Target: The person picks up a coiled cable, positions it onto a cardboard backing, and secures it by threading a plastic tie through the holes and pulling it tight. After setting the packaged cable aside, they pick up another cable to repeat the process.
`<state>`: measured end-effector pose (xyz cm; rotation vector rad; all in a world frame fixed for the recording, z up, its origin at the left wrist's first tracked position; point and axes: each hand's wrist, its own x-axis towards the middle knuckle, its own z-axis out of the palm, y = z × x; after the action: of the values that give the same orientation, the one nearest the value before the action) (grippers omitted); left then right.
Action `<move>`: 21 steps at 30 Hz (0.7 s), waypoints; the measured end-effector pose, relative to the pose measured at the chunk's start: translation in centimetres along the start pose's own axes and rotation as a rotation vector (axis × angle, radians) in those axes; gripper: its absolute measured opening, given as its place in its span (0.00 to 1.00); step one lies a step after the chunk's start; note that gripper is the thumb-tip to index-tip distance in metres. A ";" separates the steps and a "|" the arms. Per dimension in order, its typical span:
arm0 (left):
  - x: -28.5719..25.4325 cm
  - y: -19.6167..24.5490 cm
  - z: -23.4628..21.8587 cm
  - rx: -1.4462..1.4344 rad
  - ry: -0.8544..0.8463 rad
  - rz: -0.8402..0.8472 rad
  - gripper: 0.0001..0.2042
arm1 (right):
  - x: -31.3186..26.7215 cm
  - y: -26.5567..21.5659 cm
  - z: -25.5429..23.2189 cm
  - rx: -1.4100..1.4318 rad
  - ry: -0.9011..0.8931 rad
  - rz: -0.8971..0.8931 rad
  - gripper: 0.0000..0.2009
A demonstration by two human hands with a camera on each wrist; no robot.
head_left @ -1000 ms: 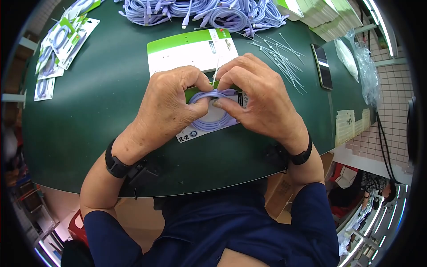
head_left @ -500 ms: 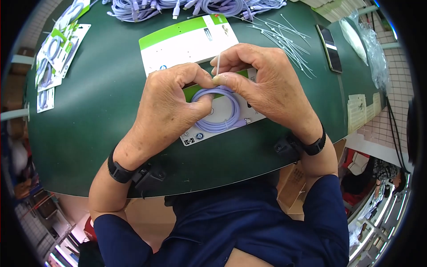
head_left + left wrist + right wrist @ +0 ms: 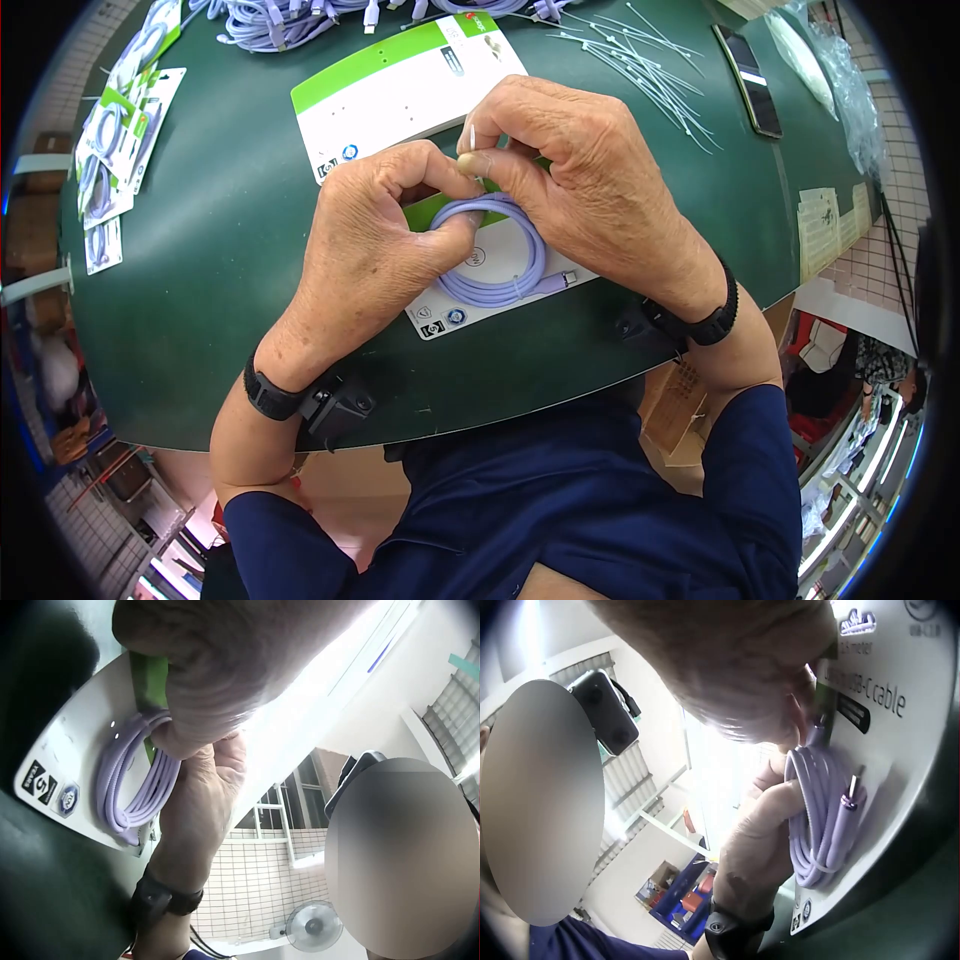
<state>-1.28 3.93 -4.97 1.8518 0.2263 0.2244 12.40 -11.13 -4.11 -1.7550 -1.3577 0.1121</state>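
Note:
A lilac USB-C cable [image 3: 492, 294], wound in a round coil, lies on a white and green printed card [image 3: 502, 248]. Its metal plug points right at the coil's lower right. My left hand [image 3: 372, 225] pinches the coil's upper left, thumb inside the ring, as the cable [image 3: 814, 817] in the right wrist view also shows. Just above the coil's top, my right hand [image 3: 590, 180] pinches a thin white cable tie [image 3: 473, 138] between thumb and bent fingers. Both hands' fingertips are close together there, partly hiding the tie and the card's green band.
Beyond the hands lies a stack of cards [image 3: 400, 90]. Loose cable ties [image 3: 650, 70] and a phone [image 3: 750, 85] are at back right, near a clear plastic bag [image 3: 845, 110]. More lilac cables [image 3: 260, 28] are heaped at the back; carded cables [image 3: 125, 130] overlap at left.
My right hand has moved up off the coil's right side to the tie above it, uncovering the plug. My left hand keeps its pinch. The head view has shifted slightly.

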 end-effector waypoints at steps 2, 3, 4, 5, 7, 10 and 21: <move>0.0 0.0 0.1 -0.007 -0.007 0.002 0.06 | 0.0 0.0 0.2 -0.024 0.029 -0.030 0.05; 0.1 0.0 0.1 -0.010 -0.005 0.002 0.06 | 0.0 -0.1 0.2 -0.044 0.042 -0.043 0.05; 0.1 0.0 0.1 -0.016 -0.008 -0.003 0.06 | 0.1 -0.1 0.3 -0.064 0.055 -0.057 0.05; 0.1 0.0 0.1 -0.024 -0.012 -0.009 0.06 | 0.1 -0.2 0.3 -0.085 0.068 -0.071 0.06; 0.1 0.0 0.1 -0.034 -0.015 -0.015 0.05 | 0.1 -0.2 0.3 -0.096 0.066 -0.069 0.06; 0.1 -0.1 0.0 -0.055 -0.041 -0.034 0.06 | 0.2 -0.2 0.3 -0.115 0.067 -0.067 0.05; -0.1 -0.3 0.4 -0.111 -0.058 -0.054 0.06 | 0.3 0.0 0.4 -0.136 0.090 -0.090 0.05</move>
<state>-1.27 3.59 -5.34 1.7374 0.2189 0.1424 12.30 -10.66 -4.23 -1.7854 -1.4036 -0.1102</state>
